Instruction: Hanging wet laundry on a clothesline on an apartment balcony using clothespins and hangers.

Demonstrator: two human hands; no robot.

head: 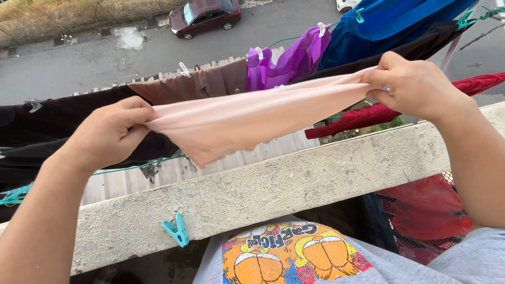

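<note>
stretching a pale pink cloth (pixel 247 118) between left hand (pixel 108 134) and right hand (pixel 415 87).

The top edge is cutting off the blue garment (pixel 389 21) and white car (pixel 347 4); the left edge is cropping the black garment (pixel 31 121); the wall (pixel 294 184) is hiding the red cloth's (pixel 426 210) upper part.

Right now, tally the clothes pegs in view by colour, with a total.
Teal pegs: 4, one lying on the concrete ledge, one at the lower left line, two on the blue garment, top right
White or pale pegs: 4
Total: 8
</note>
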